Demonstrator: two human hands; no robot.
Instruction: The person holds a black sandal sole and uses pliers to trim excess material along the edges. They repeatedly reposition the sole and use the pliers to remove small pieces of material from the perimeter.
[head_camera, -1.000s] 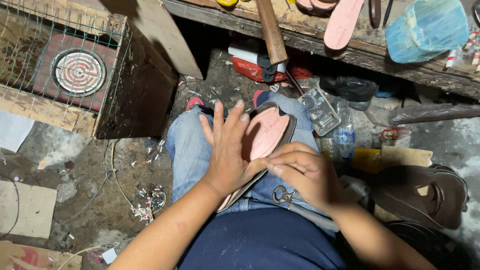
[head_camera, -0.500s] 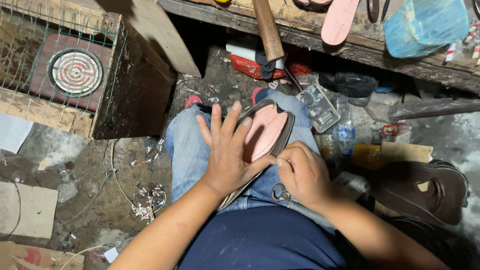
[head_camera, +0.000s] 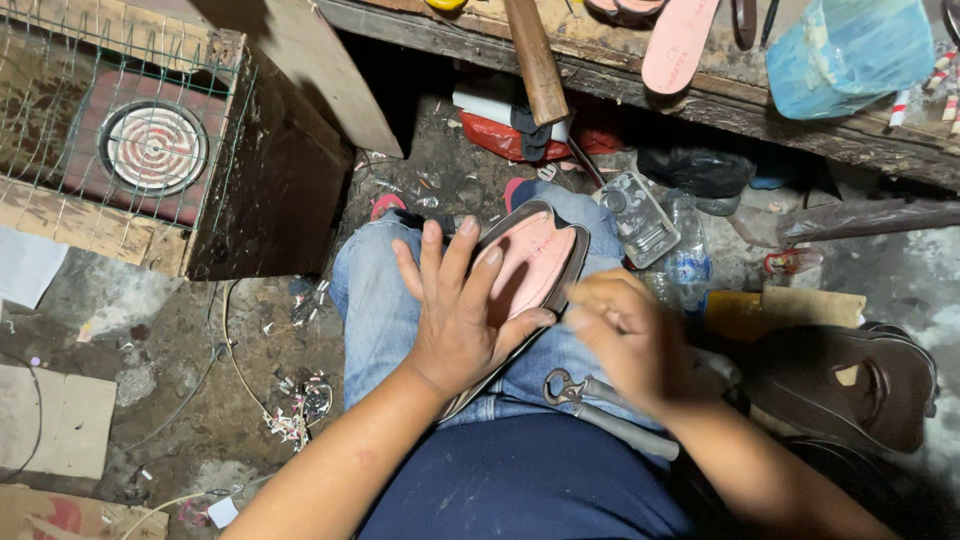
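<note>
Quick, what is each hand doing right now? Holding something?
Left hand: open, fingers spread, pressing flat on the pink shoe sole on the lap.
Right hand: blurred, beside the sole's edge; cannot tell whether it grips anything.

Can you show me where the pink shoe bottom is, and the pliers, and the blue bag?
pink shoe sole (head_camera: 535, 258), head view, on its bare pink middle.
pliers (head_camera: 566, 385), head view, on the jaw end lying on the lap.
blue plastic bag (head_camera: 850, 45), head view, on its crinkled middle.
</note>
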